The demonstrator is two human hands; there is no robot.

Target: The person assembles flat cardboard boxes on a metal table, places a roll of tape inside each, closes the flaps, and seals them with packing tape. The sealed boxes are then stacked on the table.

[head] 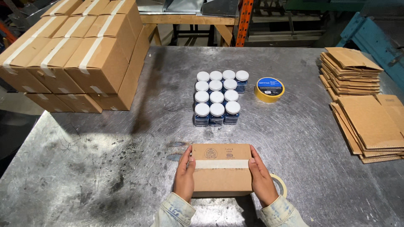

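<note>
Your left hand (185, 176) and right hand (261, 178) clamp the taped box (221, 168) at the counter (126, 168) near edge. Sealing looks finished; next likely stacking it, needs firm side grip.

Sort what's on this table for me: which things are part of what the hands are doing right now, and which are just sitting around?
In hand:
small taped box, gripped at its sides by left hand and right hand
tape roll beside the right hand

Lying about:
white-lidded jars
yellow tape roll
flat cardboard stacks
sealed boxes
</note>
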